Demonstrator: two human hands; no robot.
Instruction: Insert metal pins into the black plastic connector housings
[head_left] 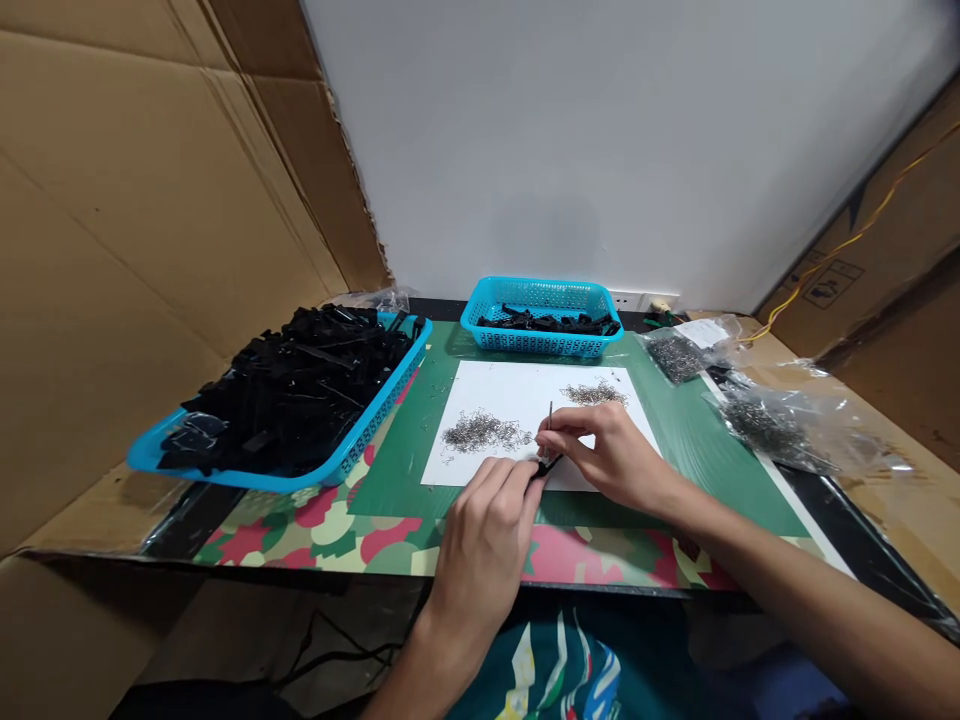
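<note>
My left hand (491,510) is closed around a small black plastic part (546,466), low over the front edge of a white sheet (442,468). Pinched in my right hand (592,440) is a slim metal tool (550,414) that looks like tweezers; its tip meets the black part, and whether it grips a wire piece is too small to tell. Just left of my fingers lies a pile of small bent wire springs (480,431). A second, smaller pile of springs (595,394) sits beyond my right hand.
To the left, a blue basket (352,462) is heaped with black plastic parts (292,385). Another blue basket (541,345) at the back holds fewer. Clear bags of springs (679,350) lie on the right. Cardboard (135,180) walls the left side, and a green mat (397,470) covers the table.
</note>
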